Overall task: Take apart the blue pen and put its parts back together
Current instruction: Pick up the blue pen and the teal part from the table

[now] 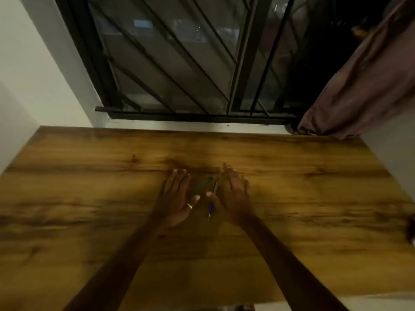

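From the head view, your left hand (177, 194) and right hand (233, 194) lie palms down on the wooden tabletop (314, 198), fingers spread flat and pinching nothing, with a ring on the left thumb. Between them sits the blue pen (212, 202), lying lengthwise toward you, its blue lower section and pale tip pointing your way and its thin upper length running up just beside your right thumb; whether the thumb touches it is too blurred to tell. A greenish piece (203, 184) lies slanted between your palms, near the pen's upper end; it may be a cap or barrel section, but the blur leaves that open. Judging by this, you are either about to begin or have only one part off, so most of the work seems ahead. Your next move calls for closing one hand on the pen's body and steadying it while the other grips an end to twist or pull, keeping loose parts together between your palms so nothing rolls away
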